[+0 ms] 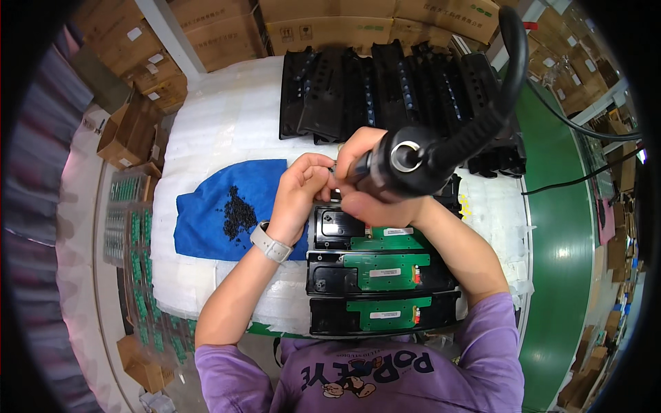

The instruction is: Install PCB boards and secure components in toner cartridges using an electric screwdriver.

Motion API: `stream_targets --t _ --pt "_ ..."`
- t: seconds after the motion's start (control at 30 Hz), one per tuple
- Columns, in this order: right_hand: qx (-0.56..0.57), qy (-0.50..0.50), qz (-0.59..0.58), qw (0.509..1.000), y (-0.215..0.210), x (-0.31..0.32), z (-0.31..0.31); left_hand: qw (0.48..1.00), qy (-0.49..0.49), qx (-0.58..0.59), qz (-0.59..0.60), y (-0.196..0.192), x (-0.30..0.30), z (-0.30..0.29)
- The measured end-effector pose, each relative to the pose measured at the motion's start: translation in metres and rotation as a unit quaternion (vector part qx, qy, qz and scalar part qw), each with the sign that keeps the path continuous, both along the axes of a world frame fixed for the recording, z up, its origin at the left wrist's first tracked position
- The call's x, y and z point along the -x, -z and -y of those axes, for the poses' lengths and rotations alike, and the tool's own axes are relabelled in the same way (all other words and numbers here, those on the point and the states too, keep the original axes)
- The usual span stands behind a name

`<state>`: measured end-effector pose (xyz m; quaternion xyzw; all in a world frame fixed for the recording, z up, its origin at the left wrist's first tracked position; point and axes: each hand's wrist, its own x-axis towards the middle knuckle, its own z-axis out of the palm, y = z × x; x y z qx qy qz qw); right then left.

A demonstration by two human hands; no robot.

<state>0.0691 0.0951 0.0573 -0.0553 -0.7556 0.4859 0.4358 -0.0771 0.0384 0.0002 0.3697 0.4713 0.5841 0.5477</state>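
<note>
The right hand (375, 199) is wrapped around the black body of a powered screwdriver (406, 162), its grip pressed together on the tool, whose thick black cable (506, 89) arcs up and away toward the upper right. The tool's tip points toward the left hand (303, 189), which sits just beside it with thumb and fingers pinched on something too small to make out; a pale wristwatch (270, 242) is strapped to that wrist. Both hands hover above the farthest of three long black housings (341, 227), each fitted with a green circuit board (385, 268) bearing a small white label, and the three lie side by side on the white padded desk (220, 117), directly in front of the person in a purple shirt. To the left of the hands, a blue cloth (206, 213) is spread on the desk with a heap of small dark screws (237, 213) on it, near the left hand. Behind the hands, a row of empty black housings (385, 89) is stacked along the far edge of the desk. Cardboard boxes (330, 27) line the background, trays of green parts (134, 234) stand off the left edge of the desk, and a green conveyor belt (558, 275) runs along the right.
</note>
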Motion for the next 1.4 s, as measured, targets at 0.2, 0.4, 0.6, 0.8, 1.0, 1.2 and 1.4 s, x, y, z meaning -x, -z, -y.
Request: stream_targets --t 0.2,0.4,0.6,0.8,1.0,1.2,1.4 --pt "0.180 -0.124 -0.193 0.957 -0.027 -0.025 -0.016 1.000 0.022 0.008 0.005 -0.007 0.004 0.003" --pt "0.207 -0.078 -0.326 0.919 -0.042 -0.042 -0.021 0.996 0.092 0.001 0.018 -0.012 -0.004 0.011" --pt "0.236 -0.066 -0.334 0.910 -0.038 -0.047 -0.020 0.993 0.115 -0.009 0.021 -0.016 -0.009 0.013" --pt "0.247 -0.075 -0.312 0.914 -0.035 -0.045 -0.015 0.993 0.117 0.002 -0.027 -0.014 -0.011 0.016" --pt "0.245 -0.056 -0.306 0.918 -0.034 -0.044 -0.010 0.991 0.128 0.021 -0.014 -0.011 -0.013 0.018" --pt "0.273 -0.030 -0.199 0.941 -0.034 -0.051 -0.020 0.995 0.029 -0.016 -0.091 -0.018 -0.014 0.015" --pt "0.211 0.016 -0.080 0.974 -0.021 -0.043 -0.018 0.999 -0.022 -0.020 0.042 -0.008 0.000 0.005"
